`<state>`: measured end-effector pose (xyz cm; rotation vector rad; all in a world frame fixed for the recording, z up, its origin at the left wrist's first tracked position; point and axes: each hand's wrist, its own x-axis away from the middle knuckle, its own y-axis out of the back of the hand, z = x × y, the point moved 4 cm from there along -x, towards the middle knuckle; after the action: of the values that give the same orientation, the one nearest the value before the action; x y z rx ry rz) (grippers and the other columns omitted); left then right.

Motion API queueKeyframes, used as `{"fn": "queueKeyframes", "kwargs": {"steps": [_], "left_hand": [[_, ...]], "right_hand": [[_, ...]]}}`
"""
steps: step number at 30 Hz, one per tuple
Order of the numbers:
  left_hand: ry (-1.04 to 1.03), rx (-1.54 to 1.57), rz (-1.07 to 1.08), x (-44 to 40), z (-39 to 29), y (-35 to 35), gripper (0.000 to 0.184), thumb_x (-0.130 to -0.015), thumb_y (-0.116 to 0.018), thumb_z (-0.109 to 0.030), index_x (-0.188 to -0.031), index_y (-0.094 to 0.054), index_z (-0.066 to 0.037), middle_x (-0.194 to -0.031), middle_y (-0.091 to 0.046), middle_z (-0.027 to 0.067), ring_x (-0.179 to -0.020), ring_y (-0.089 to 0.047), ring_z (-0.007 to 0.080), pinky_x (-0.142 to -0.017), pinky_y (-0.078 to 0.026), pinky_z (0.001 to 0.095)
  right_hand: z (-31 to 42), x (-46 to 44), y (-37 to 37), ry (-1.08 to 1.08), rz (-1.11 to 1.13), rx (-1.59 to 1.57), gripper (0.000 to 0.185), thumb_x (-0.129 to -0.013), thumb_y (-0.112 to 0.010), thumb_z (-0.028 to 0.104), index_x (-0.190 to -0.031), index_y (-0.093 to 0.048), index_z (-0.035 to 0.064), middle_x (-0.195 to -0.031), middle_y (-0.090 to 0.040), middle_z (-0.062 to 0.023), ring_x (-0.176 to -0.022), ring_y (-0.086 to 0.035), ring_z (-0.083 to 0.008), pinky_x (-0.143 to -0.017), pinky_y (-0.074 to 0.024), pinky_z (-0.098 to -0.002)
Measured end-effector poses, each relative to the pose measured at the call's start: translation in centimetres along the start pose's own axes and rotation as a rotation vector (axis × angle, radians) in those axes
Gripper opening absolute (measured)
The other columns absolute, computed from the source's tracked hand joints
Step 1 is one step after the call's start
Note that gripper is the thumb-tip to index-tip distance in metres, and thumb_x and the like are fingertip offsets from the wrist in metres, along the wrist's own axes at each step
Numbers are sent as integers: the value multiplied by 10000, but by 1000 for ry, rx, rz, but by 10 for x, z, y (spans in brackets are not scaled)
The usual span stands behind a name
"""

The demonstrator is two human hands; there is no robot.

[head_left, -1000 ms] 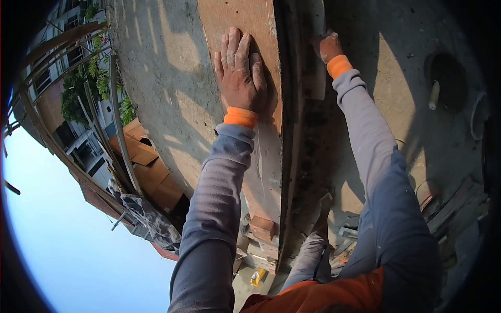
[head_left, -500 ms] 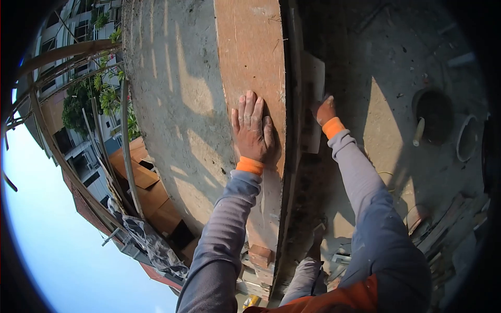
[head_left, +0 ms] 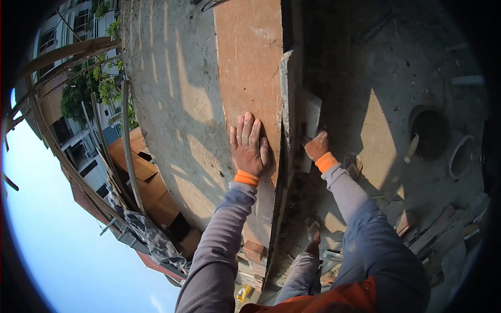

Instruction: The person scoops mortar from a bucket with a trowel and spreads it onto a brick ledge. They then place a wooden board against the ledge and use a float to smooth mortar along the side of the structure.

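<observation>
My left hand (head_left: 247, 151) lies flat on a long plywood board (head_left: 249, 62), fingers stretched out and holding nothing. The board rests along the top of a grey cement surface (head_left: 177, 104). On the board's other side, my right hand (head_left: 316, 145) is closed around the grip of a flat plastering trowel (head_left: 312, 112). The grip itself is hidden by the fingers. The trowel's blade is beside the wall's shaded side face, but whether it touches cannot be made out. A rough grey strip (head_left: 286, 86) runs along the board's right edge, just above the trowel.
Below on the right stand a dark bucket (head_left: 436, 128) with a pale handle (head_left: 412, 147) sticking out and a second round container (head_left: 462, 156). Wood scraps (head_left: 433, 229) lie on the ground. A brick (head_left: 254, 251) sits near the board's close end. Poles (head_left: 127, 141) rise on the left.
The trowel has tilted and shifted left toward the wall, and my right hand sits lower in view. My left hand stays flat on the board. The view has shifted slightly; the rough grey strip now shows.
</observation>
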<state>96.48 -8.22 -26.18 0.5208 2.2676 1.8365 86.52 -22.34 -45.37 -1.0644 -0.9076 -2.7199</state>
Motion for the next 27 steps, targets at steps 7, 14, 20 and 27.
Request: {"fn": "queueKeyframes", "kwargs": {"steps": [7,14,20,27], "left_hand": [[10,-8,16,0,-1,1,483,-859,-399,-196,-1327,-395,-77,-1426,-320,139,-1342,-250,305,-1105,-112,442],[-6,-28,28,-1,0,0,486,-864,-395,-202,-1337,-385,-90,-1426,-317,138,-1339,-253,304,-1102,-122,451],[2,-9,26,-1,0,2,488,-862,-391,-206,-1339,-381,-102,-1435,-302,134,-1341,-250,305,-1102,-121,450],[-3,-15,32,-3,2,1,479,-868,-394,-219,-1331,-394,-97,-1435,-305,131,-1342,-248,301,-1102,-117,448]], "right_hand": [[31,-51,51,-203,-111,-341,408,-704,-555,148,-976,-398,-111,-992,-485,-328,-957,-497,-453,-867,-412,-445],[137,-289,227,383,-323,586,218,-739,-517,110,-811,-695,5,-1005,-635,-200,-886,-620,-308,-751,-474,-368],[84,-195,144,500,-416,510,206,-772,-525,164,-698,-668,36,-868,-597,-208,-875,-569,-286,-739,-420,-407],[29,-101,74,-197,-93,-489,684,-722,-696,280,-1172,-377,-125,-1222,-431,-316,-1154,-432,-417,-1011,-333,-389]]}}
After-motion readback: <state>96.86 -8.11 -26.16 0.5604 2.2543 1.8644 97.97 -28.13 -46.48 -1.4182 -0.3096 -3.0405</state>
